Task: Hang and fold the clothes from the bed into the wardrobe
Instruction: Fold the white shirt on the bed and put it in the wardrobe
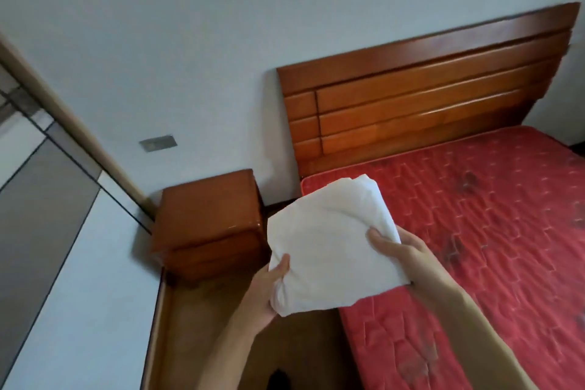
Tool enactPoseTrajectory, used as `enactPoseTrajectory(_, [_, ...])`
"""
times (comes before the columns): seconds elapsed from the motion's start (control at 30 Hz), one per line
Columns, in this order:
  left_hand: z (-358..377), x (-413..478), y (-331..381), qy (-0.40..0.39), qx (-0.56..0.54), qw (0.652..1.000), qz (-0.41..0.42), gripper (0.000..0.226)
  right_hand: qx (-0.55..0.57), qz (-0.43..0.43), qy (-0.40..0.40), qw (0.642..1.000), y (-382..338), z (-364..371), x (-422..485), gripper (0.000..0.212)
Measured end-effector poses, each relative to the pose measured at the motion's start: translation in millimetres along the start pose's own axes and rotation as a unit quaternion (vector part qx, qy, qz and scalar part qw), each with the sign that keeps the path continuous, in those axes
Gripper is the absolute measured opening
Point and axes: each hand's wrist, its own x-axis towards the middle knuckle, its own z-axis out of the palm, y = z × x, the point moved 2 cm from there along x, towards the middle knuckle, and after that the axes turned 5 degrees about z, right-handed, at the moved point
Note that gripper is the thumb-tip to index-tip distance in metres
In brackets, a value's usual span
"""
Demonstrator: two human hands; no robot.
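Bed (474, 231) with a white garment (329, 231) held over its corner.
Bed cut off right, wardrobe (47, 199) cut off left; left hand (266, 288) and right hand (402, 250) each pinch the folded garment's near edge, thumb on top, fingers hidden beneath.

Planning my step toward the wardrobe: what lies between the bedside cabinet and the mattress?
Head view: only a narrow strip of dark floor shows there; the folded white cloth, gripped by left hand and right hand, hides its nearer part.
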Motion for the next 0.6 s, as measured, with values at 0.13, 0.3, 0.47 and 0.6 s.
enactPoseTrajectory(0.13, [-72.4, -3.1, 25.1, -0.021, -0.099, 0.995, 0.026, 0.026, -0.042, -0.022, -0.065, 0.997, -35.1, 85.8, 37.0, 0.026])
enactPoseTrajectory(0.3, [-179.3, 39.9, 35.0, 0.026, -0.241, 0.970, 0.011, 0.046, -0.091, -0.046, -0.102, 0.990, -60.7, 202.0, 94.0, 0.018])
enactPoseTrajectory(0.47, [-275.6, 73.9, 39.1, 0.014, -0.283, 0.958, 0.039, 0.056, -0.098, -0.038, -0.143, 0.984, -73.3, 311.1, 149.7, 0.021])
enactPoseTrajectory(0.6, [-336.9, 102.4, 39.9, 0.018, -0.319, 0.945, 0.073, 0.068, -0.114, -0.027, -0.163, 0.980, -76.3, 377.6, 192.7, 0.018])
